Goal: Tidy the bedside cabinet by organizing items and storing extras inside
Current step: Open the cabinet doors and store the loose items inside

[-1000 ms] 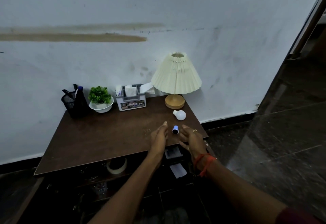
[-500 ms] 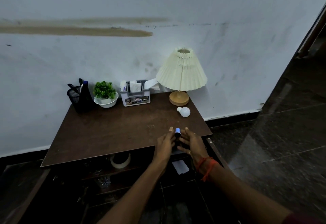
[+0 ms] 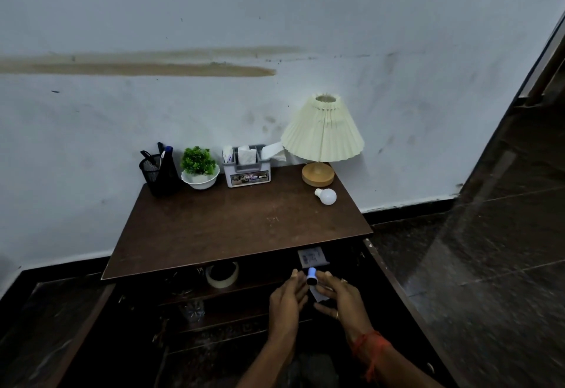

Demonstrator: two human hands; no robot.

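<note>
Scuffed white wall [image 3: 397,36] behind brown cabinet [image 3: 238,228]; pen cup [image 3: 159,173], plant [image 3: 199,167], organizer [image 3: 248,170], lamp [image 3: 321,140], bulb [image 3: 326,196] on top. Below front edge, over open shelves: left hand [image 3: 287,299] & right hand [image 3: 342,299], fingers loosely extended, pinch small blue-capped item [image 3: 312,277] btwn fingertips.

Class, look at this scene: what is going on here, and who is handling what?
A person is tidying a bedside cabinet. Both hands, left hand and right hand, hold a small blue-and-white object between the fingertips, below the front edge of the top and in front of the open shelves. On top, a pen holder, potted plant, grey organizer and lamp line the wall, and a loose bulb lies beside the lamp.
</note>
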